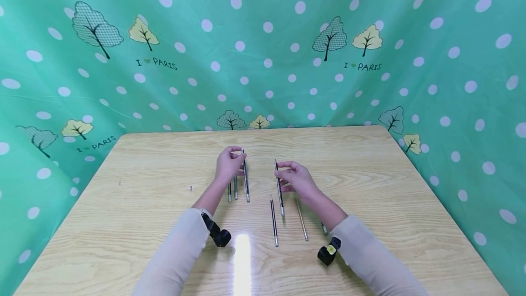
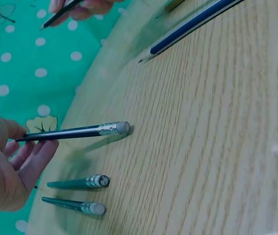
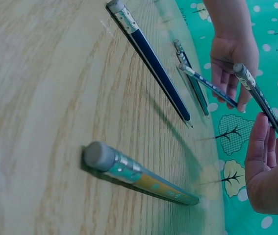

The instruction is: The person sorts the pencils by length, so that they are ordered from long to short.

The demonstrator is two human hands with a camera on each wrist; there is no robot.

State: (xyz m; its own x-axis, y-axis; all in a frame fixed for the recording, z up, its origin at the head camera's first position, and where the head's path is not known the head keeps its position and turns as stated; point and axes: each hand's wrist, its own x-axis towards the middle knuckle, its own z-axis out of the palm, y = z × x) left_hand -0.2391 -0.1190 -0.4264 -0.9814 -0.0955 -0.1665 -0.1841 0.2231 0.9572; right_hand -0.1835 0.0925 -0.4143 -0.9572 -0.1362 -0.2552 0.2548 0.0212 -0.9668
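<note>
Gold pencil (image 3: 151, 183) is closest to the lens in the right wrist view, eraser end first, lying on the table (image 1: 164, 223) with its long axis running away from the person. Now the held ones: left hand (image 1: 229, 163) has thumb and fingertips pinched on the left pencil (image 1: 246, 177), and right hand (image 1: 296, 178) has the same sort of pinch on the right pencil (image 1: 280, 193). Both are gripped toward the far end, erasers pointing back at the person, long axes nearly straight away with the far ends leaning slightly left. Right one's dark point shows in the left wrist view; left one's tip is lost behind fingers. Whether either eraser touches the table, I can't tell.

If it were me, I'd pinch lightly and watch the eraser ends (long lever, so a small twist up top swings them a lot). Lower the eraser first, then lay the tip down, so it doesn't roll.

Further out, two greenish pencils (image 1: 236, 188) lie side by side just left of the left pencil, erasers nearest the person too. Loose navy pencil (image 1: 274, 220) sits between the right pencil and the person, same direction. One more pencil end (image 1: 324, 227) pokes out by the right sleeve (image 1: 370, 255), mostly hidden. Polka-dot cloth (image 1: 267, 81) hangs behind everything.
</note>
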